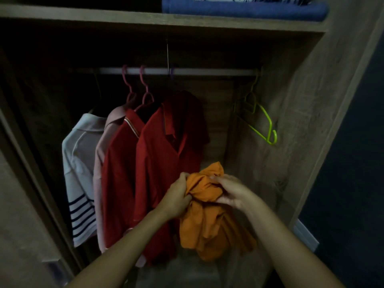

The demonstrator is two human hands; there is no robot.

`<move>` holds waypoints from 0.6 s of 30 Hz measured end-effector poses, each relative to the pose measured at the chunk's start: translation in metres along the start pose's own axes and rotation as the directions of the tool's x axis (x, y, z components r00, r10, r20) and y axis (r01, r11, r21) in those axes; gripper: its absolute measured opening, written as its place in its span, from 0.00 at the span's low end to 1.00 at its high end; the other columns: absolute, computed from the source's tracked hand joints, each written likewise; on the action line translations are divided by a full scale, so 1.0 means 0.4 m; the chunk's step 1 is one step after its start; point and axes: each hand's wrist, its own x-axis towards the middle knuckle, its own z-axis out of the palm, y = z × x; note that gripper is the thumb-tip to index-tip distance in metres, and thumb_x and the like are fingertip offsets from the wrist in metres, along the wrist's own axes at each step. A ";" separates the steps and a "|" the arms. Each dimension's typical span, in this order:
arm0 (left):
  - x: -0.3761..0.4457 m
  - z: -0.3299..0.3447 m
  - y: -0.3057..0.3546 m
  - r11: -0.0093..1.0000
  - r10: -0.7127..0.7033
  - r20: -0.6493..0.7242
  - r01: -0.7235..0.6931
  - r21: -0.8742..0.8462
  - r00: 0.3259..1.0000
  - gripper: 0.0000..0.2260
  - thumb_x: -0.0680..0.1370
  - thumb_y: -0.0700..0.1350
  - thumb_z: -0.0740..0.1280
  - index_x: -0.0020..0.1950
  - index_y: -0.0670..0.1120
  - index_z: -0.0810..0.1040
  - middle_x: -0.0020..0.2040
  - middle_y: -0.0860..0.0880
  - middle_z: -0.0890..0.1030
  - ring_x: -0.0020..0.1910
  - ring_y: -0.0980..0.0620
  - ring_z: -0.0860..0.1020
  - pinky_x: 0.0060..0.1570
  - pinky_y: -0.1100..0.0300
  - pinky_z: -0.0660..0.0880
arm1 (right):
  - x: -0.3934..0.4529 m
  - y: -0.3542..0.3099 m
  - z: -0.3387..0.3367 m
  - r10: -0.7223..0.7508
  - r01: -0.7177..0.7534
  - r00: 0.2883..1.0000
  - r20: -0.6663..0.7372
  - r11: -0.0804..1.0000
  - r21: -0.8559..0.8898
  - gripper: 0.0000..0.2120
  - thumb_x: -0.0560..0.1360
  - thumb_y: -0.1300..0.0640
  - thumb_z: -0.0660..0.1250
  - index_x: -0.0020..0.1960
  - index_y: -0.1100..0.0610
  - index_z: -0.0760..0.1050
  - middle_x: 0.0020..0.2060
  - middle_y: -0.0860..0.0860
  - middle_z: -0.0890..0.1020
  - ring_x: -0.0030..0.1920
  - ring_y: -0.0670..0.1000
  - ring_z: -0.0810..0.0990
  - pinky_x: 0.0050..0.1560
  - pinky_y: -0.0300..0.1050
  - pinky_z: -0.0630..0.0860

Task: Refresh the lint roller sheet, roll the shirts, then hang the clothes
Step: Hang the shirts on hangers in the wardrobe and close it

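Head view looks into a dim wardrobe (307,113), and much of it is lost to shadow: the left end of the hanging rail (187,71) fades into darkness, and the hanger under the white shirt with navy striped cuff (81,173) is barely traceable. The dusty-pink shirt (99,163) shows only as a narrow strip behind the first of two red polo shirts (118,173), whose neighbour (166,154) overlaps it in turn. On the shelf (145,19) above, folded blue fabric (245,10) is cut off by the frame's top edge. An empty lime-green hanger (259,119) hangs at the rail's right end, near the side wall.

The orange shirt (207,221) is bunched into a crumpled wad in front of the wardrobe, just right of the red shirts, its lower part drooping in loose folds. The left hand (176,196) grips the bunch from the left, fingers curled into the cloth. The right hand (232,194) is motion-blurred; its fingers seem to pinch the top of the wad.
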 end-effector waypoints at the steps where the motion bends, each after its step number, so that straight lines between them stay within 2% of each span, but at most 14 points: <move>1: 0.005 -0.003 0.003 1.000 -0.003 -0.013 0.003 -0.014 1.000 0.16 0.73 0.37 0.63 0.58 0.46 0.65 0.49 0.48 0.76 0.51 0.46 0.77 0.50 0.54 0.72 | -0.004 -0.007 -0.015 -0.007 0.007 1.000 0.000 0.992 -0.124 0.14 0.78 0.52 0.66 0.61 0.54 0.72 0.50 0.54 0.78 0.44 0.52 0.79 0.33 0.49 0.82; 3: 0.019 -0.008 0.015 0.999 -0.002 -0.032 0.001 -0.033 0.999 0.12 0.75 0.36 0.62 0.56 0.46 0.65 0.44 0.49 0.76 0.46 0.47 0.78 0.44 0.56 0.71 | -0.010 -0.020 -0.037 -0.036 0.027 0.999 -0.017 0.925 -0.379 0.13 0.80 0.47 0.59 0.59 0.53 0.72 0.47 0.54 0.77 0.43 0.52 0.78 0.37 0.47 0.79; 4: 0.026 -0.011 0.025 0.999 0.004 -0.036 -0.005 -0.047 0.999 0.11 0.76 0.36 0.61 0.56 0.46 0.65 0.42 0.49 0.77 0.43 0.48 0.78 0.42 0.57 0.71 | -0.008 -0.025 -0.049 -0.108 0.084 0.994 -0.013 0.839 -0.538 0.14 0.81 0.49 0.56 0.59 0.55 0.73 0.49 0.55 0.77 0.45 0.53 0.78 0.42 0.46 0.77; 5: 0.033 -0.014 0.034 0.998 0.011 -0.037 -0.013 -0.062 0.999 0.11 0.76 0.36 0.61 0.55 0.45 0.65 0.41 0.48 0.77 0.41 0.49 0.78 0.41 0.57 0.71 | -0.001 -0.030 -0.059 -0.209 0.159 0.978 0.008 0.719 -0.676 0.14 0.81 0.53 0.55 0.61 0.57 0.73 0.53 0.55 0.78 0.50 0.54 0.77 0.48 0.45 0.75; 6: 0.041 -0.017 0.042 0.997 0.017 -0.035 -0.019 -0.073 0.999 0.10 0.76 0.36 0.61 0.55 0.45 0.65 0.41 0.49 0.77 0.40 0.50 0.77 0.39 0.58 0.71 | 0.001 -0.035 -0.069 -0.308 0.240 0.950 0.049 0.624 -0.744 0.15 0.80 0.57 0.56 0.65 0.57 0.72 0.60 0.54 0.76 0.58 0.54 0.76 0.56 0.45 0.73; 7: 0.047 -0.020 0.048 0.997 0.019 -0.029 -0.021 -0.079 0.999 0.10 0.76 0.36 0.61 0.55 0.44 0.65 0.41 0.50 0.76 0.39 0.52 0.76 0.38 0.60 0.70 | -0.007 -0.042 -0.077 -0.365 0.318 0.925 0.108 0.586 -0.745 0.21 0.78 0.60 0.59 0.70 0.55 0.68 0.64 0.52 0.73 0.64 0.51 0.72 0.62 0.43 0.69; 9: 0.059 -0.024 0.057 0.996 0.016 -0.011 -0.017 -0.088 1.000 0.09 0.77 0.37 0.61 0.55 0.45 0.65 0.41 0.50 0.75 0.39 0.54 0.75 0.37 0.62 0.69 | -0.030 -0.050 -0.092 -0.386 0.487 0.870 0.306 0.580 -0.653 0.34 0.72 0.62 0.66 0.74 0.48 0.61 0.65 0.45 0.67 0.66 0.46 0.67 0.65 0.41 0.67; 11: 0.066 -0.031 0.062 0.995 0.008 -0.004 -0.009 -0.098 1.000 0.08 0.77 0.38 0.61 0.55 0.44 0.65 0.41 0.49 0.76 0.41 0.52 0.76 0.40 0.61 0.71 | -0.038 -0.049 -0.094 -0.350 0.573 0.819 0.454 0.520 -0.634 0.37 0.68 0.60 0.71 0.73 0.43 0.62 0.65 0.46 0.70 0.64 0.45 0.72 0.65 0.43 0.71; 13: 0.069 -0.041 0.066 0.996 0.004 -0.001 -0.004 -0.091 1.000 0.09 0.77 0.38 0.61 0.55 0.44 0.66 0.42 0.49 0.76 0.41 0.52 0.76 0.41 0.58 0.71 | -0.024 -0.030 -0.090 -0.398 0.629 0.777 0.489 0.451 -0.633 0.30 0.69 0.58 0.73 0.68 0.43 0.68 0.60 0.46 0.77 0.59 0.45 0.76 0.61 0.45 0.75; 15: 0.068 -0.054 0.066 0.999 -0.002 0.030 0.003 -0.051 1.000 0.09 0.76 0.38 0.62 0.55 0.45 0.66 0.40 0.49 0.76 0.39 0.52 0.75 0.39 0.60 0.70 | -0.011 -0.022 -0.081 -0.553 0.656 0.721 0.417 0.351 -0.668 0.13 0.74 0.57 0.70 0.55 0.44 0.76 0.47 0.44 0.82 0.49 0.44 0.80 0.53 0.48 0.79; 16: 0.066 -0.061 0.064 1.000 -0.002 0.044 0.002 -0.022 0.999 0.10 0.76 0.38 0.63 0.54 0.45 0.67 0.40 0.50 0.75 0.38 0.53 0.74 0.37 0.63 0.69 | -0.002 -0.023 -0.084 -0.628 0.654 0.687 0.366 0.315 -0.687 0.08 0.76 0.57 0.67 0.51 0.44 0.77 0.43 0.44 0.82 0.45 0.44 0.81 0.50 0.48 0.79; 18: 0.062 -0.080 0.056 0.999 0.018 0.022 -0.019 0.044 1.000 0.11 0.73 0.37 0.66 0.53 0.44 0.69 0.41 0.50 0.74 0.41 0.54 0.72 0.36 0.66 0.65 | 0.004 -0.036 -0.089 -0.716 0.643 0.634 0.293 0.279 -0.713 0.07 0.77 0.58 0.64 0.49 0.46 0.76 0.40 0.44 0.81 0.43 0.45 0.80 0.47 0.46 0.76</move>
